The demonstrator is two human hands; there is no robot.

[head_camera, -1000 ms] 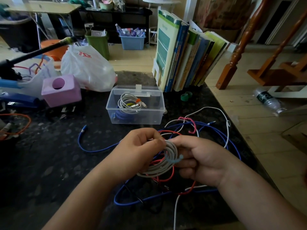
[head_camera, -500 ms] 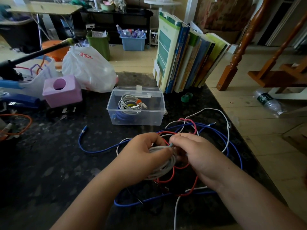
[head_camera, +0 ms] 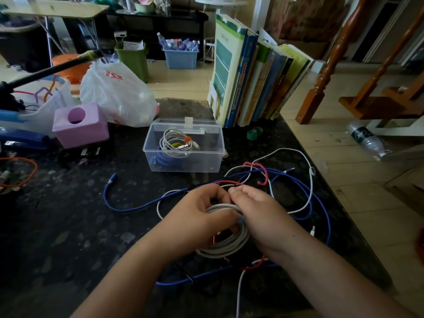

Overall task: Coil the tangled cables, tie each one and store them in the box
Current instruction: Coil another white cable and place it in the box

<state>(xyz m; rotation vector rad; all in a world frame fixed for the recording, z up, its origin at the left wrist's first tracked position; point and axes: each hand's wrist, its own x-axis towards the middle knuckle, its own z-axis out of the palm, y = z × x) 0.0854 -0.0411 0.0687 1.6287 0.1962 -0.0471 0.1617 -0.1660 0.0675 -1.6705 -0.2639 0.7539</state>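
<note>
Left hand [head_camera: 197,216]: grips coiled grey-white cable [head_camera: 227,245] | Right hand [head_camera: 259,214]: pinches same coil | Clear plastic box [head_camera: 183,165]: lid open, beyond hands

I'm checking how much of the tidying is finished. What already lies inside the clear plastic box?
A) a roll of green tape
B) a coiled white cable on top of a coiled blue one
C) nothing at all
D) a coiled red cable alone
B: through the clear plastic box a coiled white cable shows, lying on a coiled blue cable, while the red cable is loose on the table.
</note>
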